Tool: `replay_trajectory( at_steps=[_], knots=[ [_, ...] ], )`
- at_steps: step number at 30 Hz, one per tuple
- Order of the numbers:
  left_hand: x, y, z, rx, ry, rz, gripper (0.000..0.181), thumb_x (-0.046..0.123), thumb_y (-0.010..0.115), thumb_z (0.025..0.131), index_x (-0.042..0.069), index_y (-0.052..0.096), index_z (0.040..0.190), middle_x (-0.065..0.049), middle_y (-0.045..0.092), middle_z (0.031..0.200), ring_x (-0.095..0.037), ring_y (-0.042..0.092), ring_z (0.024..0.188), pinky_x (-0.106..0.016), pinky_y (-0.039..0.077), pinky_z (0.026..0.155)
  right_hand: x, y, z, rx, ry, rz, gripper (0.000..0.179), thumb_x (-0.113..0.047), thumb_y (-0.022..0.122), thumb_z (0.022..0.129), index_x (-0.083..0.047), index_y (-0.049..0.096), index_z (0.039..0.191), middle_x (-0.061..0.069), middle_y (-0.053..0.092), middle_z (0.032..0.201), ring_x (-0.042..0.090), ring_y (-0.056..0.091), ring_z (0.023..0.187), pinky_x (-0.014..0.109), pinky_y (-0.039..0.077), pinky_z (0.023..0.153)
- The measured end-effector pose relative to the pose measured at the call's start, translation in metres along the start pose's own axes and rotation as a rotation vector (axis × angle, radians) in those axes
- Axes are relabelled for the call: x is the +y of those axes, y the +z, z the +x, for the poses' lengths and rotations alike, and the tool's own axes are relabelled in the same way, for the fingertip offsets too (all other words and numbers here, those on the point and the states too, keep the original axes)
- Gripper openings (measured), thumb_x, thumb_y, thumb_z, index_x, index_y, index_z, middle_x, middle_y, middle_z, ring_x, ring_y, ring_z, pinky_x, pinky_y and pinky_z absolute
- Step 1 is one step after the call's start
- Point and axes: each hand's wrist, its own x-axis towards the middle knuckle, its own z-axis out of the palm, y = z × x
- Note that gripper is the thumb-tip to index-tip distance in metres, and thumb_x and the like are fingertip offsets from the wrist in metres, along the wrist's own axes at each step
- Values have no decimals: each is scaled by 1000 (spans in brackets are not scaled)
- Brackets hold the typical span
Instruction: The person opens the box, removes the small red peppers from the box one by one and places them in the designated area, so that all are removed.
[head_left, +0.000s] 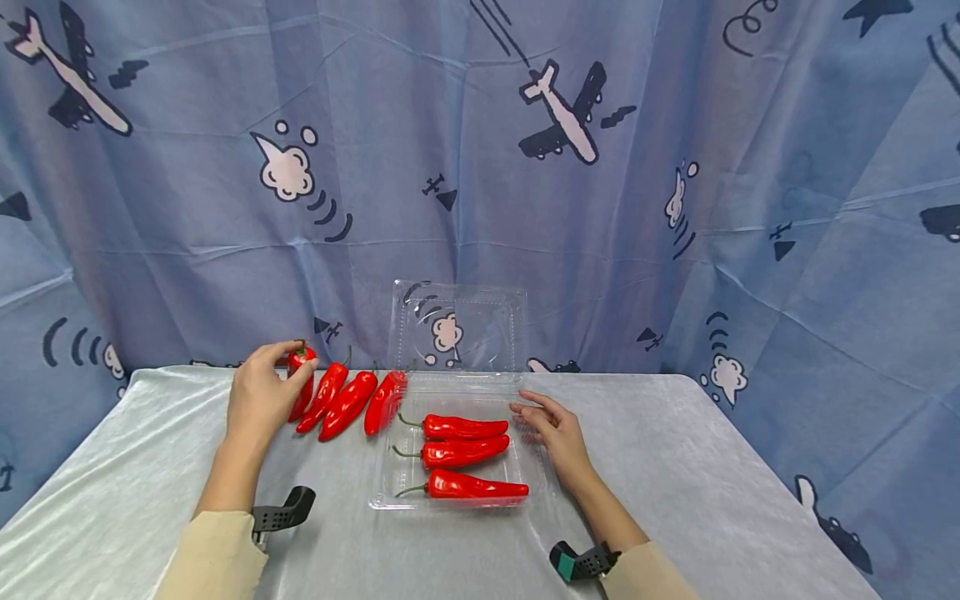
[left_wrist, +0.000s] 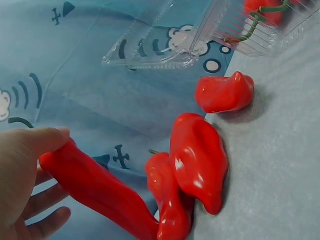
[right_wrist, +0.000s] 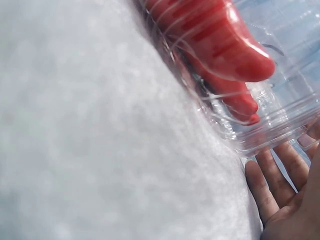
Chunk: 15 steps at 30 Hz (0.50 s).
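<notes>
At the left end of a row of red peppers, my left hand pinches one red pepper near its stem end. That pepper is tilted, its lower tip close to the neighbouring pepper. A clear plastic clamshell box lies to the right with its lid raised. Inside it, three red peppers lie crosswise, stems to the left; the nearest pepper is by the front wall. My right hand rests at the box's right rim, fingers fairly straight against the clear wall.
Between the held pepper and the box lie three loose peppers, among them a middle one and one close by the box's left wall. A pale cloth covers the table. A blue patterned curtain hangs right behind its back edge.
</notes>
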Motion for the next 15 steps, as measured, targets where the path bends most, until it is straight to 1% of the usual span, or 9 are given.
replay_trajectory(
  at_steps=[4, 8, 11, 15],
  knots=[
    [-2, 0, 1, 6, -44, -30, 40, 21, 72, 94, 3, 66, 130, -22, 66, 126, -38, 65, 109, -51, 52, 89, 0, 0, 0, 3, -7, 0, 39, -16, 58, 102, -4, 59, 139, 22, 69, 128, 16, 74, 104, 26, 61, 81],
    [-4, 0, 1, 0, -84, -52, 43, 22, 70, 95, 3, 64, 133, -22, 65, 128, -38, 63, 112, -49, 51, 91, 1, 0, 0, 6, -10, 5, 39, -15, 58, 102, -3, 59, 139, 23, 69, 127, 14, 74, 103, 25, 60, 80],
    [-5, 0, 1, -6, -99, -61, 43, 23, 68, 96, 4, 63, 135, -22, 65, 127, -38, 63, 112, -49, 51, 92, 1, -1, 0, 4, -11, 11, 39, -15, 58, 102, -2, 59, 139, 24, 69, 127, 13, 74, 103, 25, 60, 80],
    [-8, 1, 0, -12, -97, -65, 46, 20, 66, 96, 4, 59, 139, -24, 64, 128, -40, 62, 113, -50, 51, 92, 1, 0, 0, -1, -10, 12, 40, -15, 58, 102, -2, 58, 139, 24, 68, 128, 13, 74, 103, 25, 60, 81]
  ],
)
